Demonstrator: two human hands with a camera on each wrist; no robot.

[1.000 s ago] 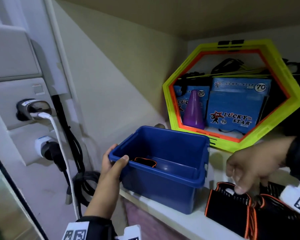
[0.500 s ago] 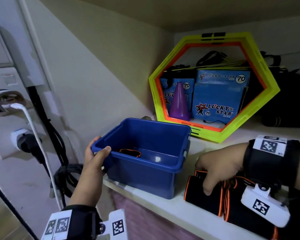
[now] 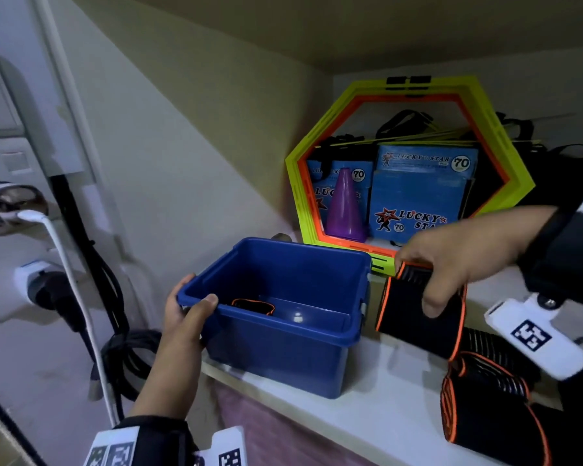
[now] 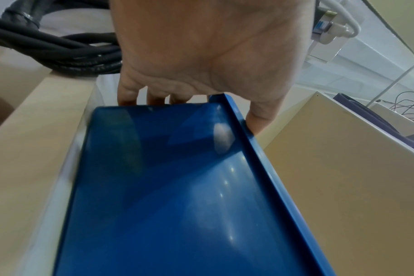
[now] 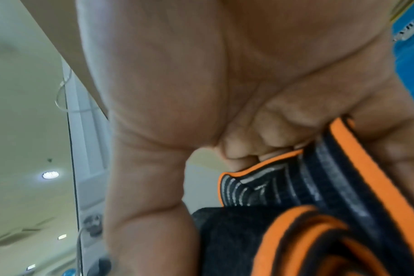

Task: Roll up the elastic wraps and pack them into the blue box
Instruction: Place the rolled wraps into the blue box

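The blue box (image 3: 283,358) stands on the white shelf near its left end. My left hand (image 3: 186,311) grips its left rim, thumb over the edge and fingers outside; the left wrist view shows the fingers (image 4: 151,97) behind the box wall (image 4: 177,186). A rolled black wrap with orange trim (image 3: 253,306) lies inside the box. My right hand (image 3: 451,264) grips another rolled black-and-orange wrap (image 3: 418,317) lifted just right of the box, also seen as the wrap (image 5: 319,196) in the right wrist view. A further rolled wrap (image 3: 485,408) lies on the shelf at the right.
A yellow-and-orange hexagon frame (image 3: 515,183) leans at the back, with blue Lucky Star packs (image 3: 421,193) and a purple cone (image 3: 344,206) inside it. Black bags fill the back right. Plugs and cables (image 3: 81,297) hang on the wall left of the shelf (image 3: 367,418).
My right hand closed on a rolled wrap on the shelf and has lifted it up and toward the box. My left hand kept its hold on the box rim.
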